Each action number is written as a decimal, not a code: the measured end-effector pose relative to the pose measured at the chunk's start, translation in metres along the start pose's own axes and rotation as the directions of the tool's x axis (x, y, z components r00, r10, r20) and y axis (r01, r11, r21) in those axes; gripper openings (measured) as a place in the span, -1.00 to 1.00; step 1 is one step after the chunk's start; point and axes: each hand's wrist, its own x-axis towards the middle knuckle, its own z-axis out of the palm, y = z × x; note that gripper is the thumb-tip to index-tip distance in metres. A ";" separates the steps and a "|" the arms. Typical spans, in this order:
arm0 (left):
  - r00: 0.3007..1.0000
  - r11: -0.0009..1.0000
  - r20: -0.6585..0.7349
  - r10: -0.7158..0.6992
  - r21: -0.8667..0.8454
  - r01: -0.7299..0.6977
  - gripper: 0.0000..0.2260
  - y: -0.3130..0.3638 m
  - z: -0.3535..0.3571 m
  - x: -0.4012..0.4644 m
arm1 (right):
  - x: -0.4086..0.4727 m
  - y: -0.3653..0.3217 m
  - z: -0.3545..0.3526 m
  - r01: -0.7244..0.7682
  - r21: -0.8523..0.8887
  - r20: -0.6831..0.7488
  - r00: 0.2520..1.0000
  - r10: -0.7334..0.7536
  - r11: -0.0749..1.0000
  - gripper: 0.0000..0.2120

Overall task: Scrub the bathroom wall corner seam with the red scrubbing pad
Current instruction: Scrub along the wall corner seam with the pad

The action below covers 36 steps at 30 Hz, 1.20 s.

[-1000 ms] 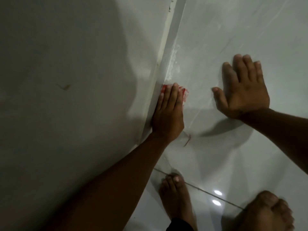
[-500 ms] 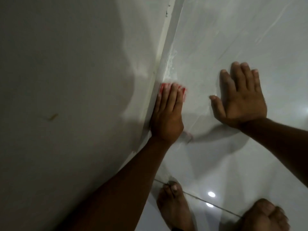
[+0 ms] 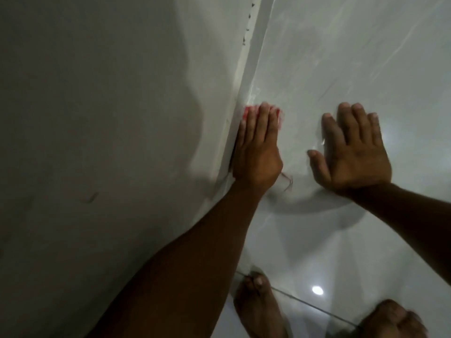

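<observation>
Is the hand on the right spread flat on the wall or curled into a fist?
Spread flat. The right hand lies palm-down on the glossy tiled wall, fingers extended, thumb splayed sideways, holding nothing.

A single head-worn wide-angle view looks steeply down, close along the pale vertical wall corner seam (image 3: pixel 246 76). Glossy grey tiled wall (image 3: pixel 341 57) lies right of the seam; glossy tiled floor (image 3: pixel 305 318) lies below it.

Two bare forearms, bare left hand (image 3: pixel 256 152), right hand (image 3: pixel 353 152), unshod feet (image 3: pixel 258 311).
</observation>
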 end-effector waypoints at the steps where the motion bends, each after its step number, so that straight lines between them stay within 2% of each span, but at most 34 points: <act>1: 0.999 0.999 0.017 -0.037 -0.007 0.037 -0.37 0.002 0.000 0.013 | 0.000 0.001 0.000 -0.005 -0.016 0.008 1.000 0.005 1.000 -0.25; 6: 0.995 0.996 0.093 0.026 0.087 -0.034 -0.39 -0.007 0.002 -0.031 | 0.000 0.000 -0.003 -0.012 0.009 0.034 0.999 0.011 1.000 -0.25; 9: 0.999 0.999 0.034 0.025 0.019 -0.025 -0.35 -0.003 0.001 0.014 | 0.001 0.000 -0.003 -0.016 -0.012 0.062 0.998 0.017 1.000 -0.24; 12: 0.998 1.000 0.068 0.008 0.020 -0.009 -0.31 0.000 -0.001 0.021 | 0.001 -0.001 -0.003 -0.030 -0.015 0.099 0.995 0.031 0.999 -0.23; 14: 0.994 0.997 0.104 0.031 0.063 -0.038 -0.33 -0.003 0.001 -0.008 | 0.000 -0.002 -0.005 -0.030 0.007 0.073 0.997 0.030 1.000 -0.25; 16: 0.992 0.994 0.098 0.083 0.062 -0.089 -0.36 -0.007 -0.001 -0.001 | -0.001 -0.001 -0.006 -0.032 -0.003 0.036 0.999 0.032 0.999 -0.25; 19: 0.993 0.991 0.033 0.116 0.056 -0.118 -0.39 -0.005 -0.001 0.051 | 0.001 -0.002 -0.004 -0.134 -0.048 0.088 0.986 0.138 0.990 -0.19; 22: 0.995 0.994 0.039 0.093 0.051 -0.095 -0.40 -0.003 0.003 0.043 | 0.003 -0.005 -0.003 -0.258 -0.049 0.079 0.962 0.261 0.965 -0.16; 25: 0.991 0.988 0.083 0.107 0.102 -0.115 -0.39 -0.004 0.000 0.014 | 0.003 -0.007 -0.006 -0.281 -0.039 0.071 0.956 0.283 0.959 -0.16; 28: 0.983 0.980 0.071 0.170 0.088 -0.176 -0.41 -0.003 -0.005 0.056 | 0.003 -0.006 -0.004 -0.279 -0.055 0.067 0.957 0.282 0.959 -0.15; 30: 0.989 0.984 0.059 0.138 0.103 -0.143 -0.38 -0.003 -0.004 0.079 | 0.002 -0.005 -0.001 -0.274 -0.063 0.064 0.958 0.278 0.960 -0.15; 33: 0.991 0.989 0.076 0.107 0.090 -0.114 -0.39 0.002 0.001 0.040 | 0.001 -0.005 0.001 -0.276 -0.059 0.097 0.955 0.281 0.959 -0.15; 36: 0.974 0.976 0.146 0.173 0.104 -0.189 -0.39 -0.003 -0.002 0.027 | 0.003 -0.005 -0.005 -0.296 -0.075 0.103 0.947 0.303 0.952 -0.15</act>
